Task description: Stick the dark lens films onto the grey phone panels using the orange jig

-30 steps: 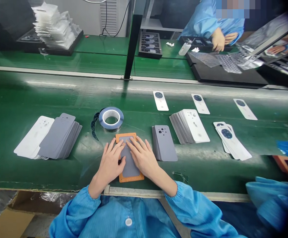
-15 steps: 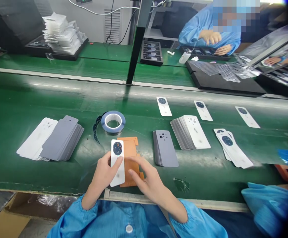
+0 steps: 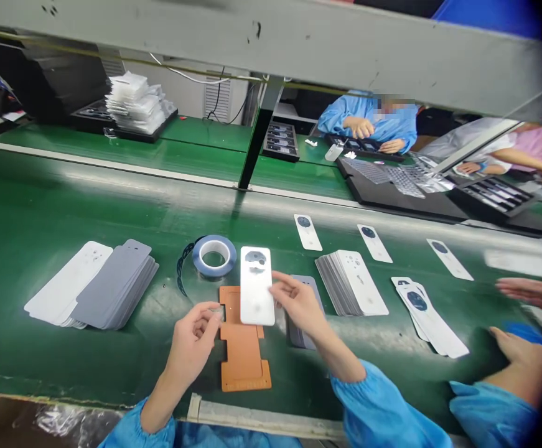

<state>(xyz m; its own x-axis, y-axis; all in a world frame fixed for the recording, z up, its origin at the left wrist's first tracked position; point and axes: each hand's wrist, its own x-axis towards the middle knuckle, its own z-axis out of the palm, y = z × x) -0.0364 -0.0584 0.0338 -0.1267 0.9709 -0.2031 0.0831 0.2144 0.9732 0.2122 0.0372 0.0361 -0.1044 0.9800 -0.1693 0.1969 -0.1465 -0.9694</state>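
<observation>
My right hand (image 3: 301,305) grips the right edge of a white phone back cover (image 3: 256,305). The cover has a dark round camera patch near its top and is held above an orange fixture plate (image 3: 242,354), hiding part of it. To the left of the plate is my left hand (image 3: 191,342), its fingers loosely bent and holding nothing. A roll of blue tape (image 3: 198,256) lies behind, with a dark strip of round cut-outs (image 3: 180,267) curling off it. Partly behind my right hand is a stack of grey covers (image 3: 310,289).
White covers (image 3: 68,283) and grey covers (image 3: 114,289) are stacked at left. Another stack (image 3: 364,286) and patched covers (image 3: 432,320) lie at right. Single covers (image 3: 307,232) line the back. A neighbour's hands (image 3: 525,351) reach in at right; another person works across the bench.
My right hand has taken hold of the white cover and moved it up and right. My left hand has let go of it. More of the orange plate shows; the view has tilted upward.
</observation>
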